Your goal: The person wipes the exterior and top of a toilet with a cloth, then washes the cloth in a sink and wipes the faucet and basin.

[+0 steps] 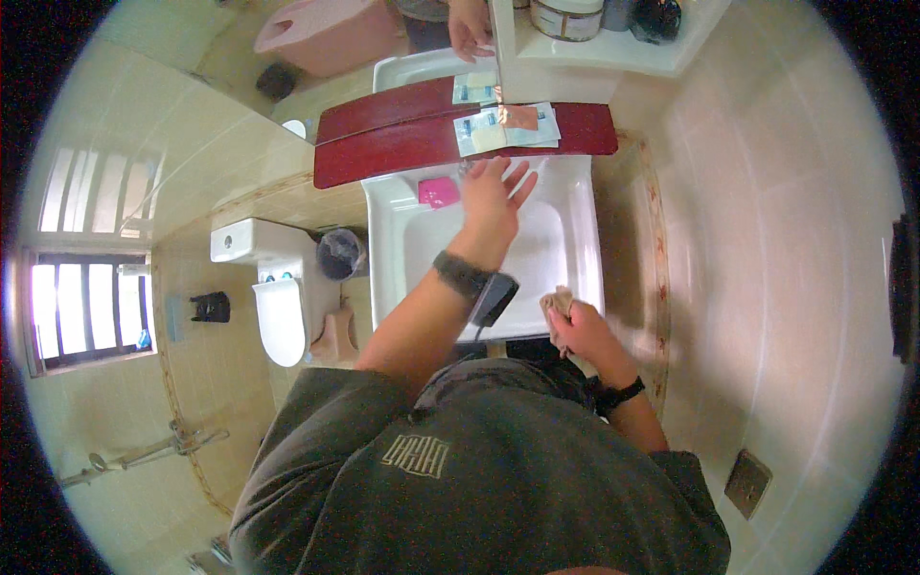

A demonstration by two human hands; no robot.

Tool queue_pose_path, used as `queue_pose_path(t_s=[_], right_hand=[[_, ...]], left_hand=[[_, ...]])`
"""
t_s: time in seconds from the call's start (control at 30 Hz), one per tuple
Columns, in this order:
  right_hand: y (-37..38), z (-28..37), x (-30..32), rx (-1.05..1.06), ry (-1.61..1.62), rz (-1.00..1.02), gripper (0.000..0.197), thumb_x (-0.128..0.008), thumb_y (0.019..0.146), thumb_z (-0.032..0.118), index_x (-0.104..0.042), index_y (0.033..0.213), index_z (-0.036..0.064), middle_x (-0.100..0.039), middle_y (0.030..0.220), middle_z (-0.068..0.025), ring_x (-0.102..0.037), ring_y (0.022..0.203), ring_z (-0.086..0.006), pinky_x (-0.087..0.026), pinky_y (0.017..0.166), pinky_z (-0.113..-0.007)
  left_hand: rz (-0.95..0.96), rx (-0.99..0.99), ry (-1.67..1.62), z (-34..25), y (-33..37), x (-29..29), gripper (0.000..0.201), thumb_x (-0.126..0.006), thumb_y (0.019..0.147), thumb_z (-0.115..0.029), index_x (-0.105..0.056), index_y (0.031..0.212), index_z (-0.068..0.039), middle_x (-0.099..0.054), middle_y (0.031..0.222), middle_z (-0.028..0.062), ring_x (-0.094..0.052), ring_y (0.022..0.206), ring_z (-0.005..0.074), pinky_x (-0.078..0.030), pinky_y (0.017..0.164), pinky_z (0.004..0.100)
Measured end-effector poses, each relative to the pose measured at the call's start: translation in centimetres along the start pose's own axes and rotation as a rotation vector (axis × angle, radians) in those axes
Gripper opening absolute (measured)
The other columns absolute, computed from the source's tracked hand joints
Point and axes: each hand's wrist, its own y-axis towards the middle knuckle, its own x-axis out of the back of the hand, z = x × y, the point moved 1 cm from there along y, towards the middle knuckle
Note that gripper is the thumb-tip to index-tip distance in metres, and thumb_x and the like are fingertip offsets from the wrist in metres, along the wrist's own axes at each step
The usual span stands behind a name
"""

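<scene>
My left hand (pixel 493 196) reaches over the white washbasin (pixel 390 292) to its back edge. Its fingers are spread and hold nothing. Part of a metal tap (pixel 466 167) shows beside the fingertips; whether they touch it I cannot tell. Just left of this hand, a pink cup-like item (pixel 439 193) rests on the basin's back rim. My right hand (pixel 586 335) is closed round a crumpled beige cloth (pixel 557 305) at the basin's front right edge. A dark device (pixel 495 299) is strapped to my left wrist, with a cable hanging from it.
A dark red shelf (pixel 383 153) crosses behind the basin, carrying flat packets (pixel 532 126) below a mirror (pixel 220 67). A white cabinet (pixel 613 48) with jars juts out at upper right. Left of the basin are a lined bin (pixel 340 254) and a toilet (pixel 281 321).
</scene>
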Motion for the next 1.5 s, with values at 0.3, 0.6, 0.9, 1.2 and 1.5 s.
queue_pose_path(t_s=[0.3, 0.6, 0.9, 1.2, 1.5], right_hand=[[8.8, 4.0, 7.7, 0.228, 0.354, -0.311, 0.035, -0.063, 0.104, 0.036, -0.070, 0.112, 0.0025, -0.073, 0.088, -0.0067, -0.067, 0.075, -0.0189, -0.056, 0.071, -0.038], [10.4, 6.1, 7.2, 0.038, 0.433, -0.240, 0.036, -0.064, 0.103, 0.037, -0.071, 0.112, 0.0030, -0.074, 0.091, -0.0065, -0.069, 0.077, -0.0178, -0.057, 0.069, -0.036], [9.1, 4.9, 6.2, -0.012, 0.471, -0.242, 0.032, -0.062, 0.105, 0.036, -0.069, 0.121, 0.0090, -0.071, 0.088, -0.0058, -0.067, 0.065, -0.0152, -0.057, 0.053, -0.035], [6.9, 3.2, 6.2, -0.220, 0.556, -0.194, 0.034, -0.060, 0.106, 0.036, -0.066, 0.125, 0.0086, -0.070, 0.086, -0.0072, -0.067, 0.060, -0.0175, -0.053, 0.044, -0.035], [5.7, -0.6, 3.7, -0.214, 0.602, -0.182, 0.034, -0.059, 0.107, 0.038, -0.067, 0.124, 0.0099, -0.070, 0.085, -0.0053, -0.065, 0.059, -0.0159, -0.055, 0.048, -0.034]], left_hand=[[0.120, -0.227, 1.443, -12.7, 8.1, -4.1, 0.049, -0.084, 0.080, -0.024, -0.064, 0.121, -0.005, -0.063, 0.114, 0.0151, -0.060, 0.105, 0.0367, -0.049, 0.091, 0.0476], [0.505, -0.218, 1.418, -11.9, 10.4, -2.0, 0.067, -0.085, 0.078, -0.030, -0.060, 0.135, -0.005, -0.066, 0.124, 0.0158, -0.059, 0.119, 0.0373, -0.049, 0.101, 0.0474], [0.605, -0.111, 1.386, -11.1, 10.9, -1.7, 0.072, -0.084, 0.082, -0.024, -0.050, 0.144, -0.008, -0.068, 0.121, 0.0161, -0.059, 0.119, 0.0396, -0.050, 0.103, 0.0479], [0.578, -0.165, 1.352, -10.8, 11.6, -2.1, 0.069, -0.081, 0.075, -0.020, -0.055, 0.137, -0.005, -0.068, 0.119, 0.0197, -0.060, 0.113, 0.0429, -0.052, 0.099, 0.0492], [0.648, 0.027, 1.344, -11.4, 12.8, -1.4, 0.060, -0.079, 0.084, -0.027, -0.058, 0.136, -0.006, -0.072, 0.114, 0.0203, -0.066, 0.110, 0.0414, -0.055, 0.095, 0.0504]])
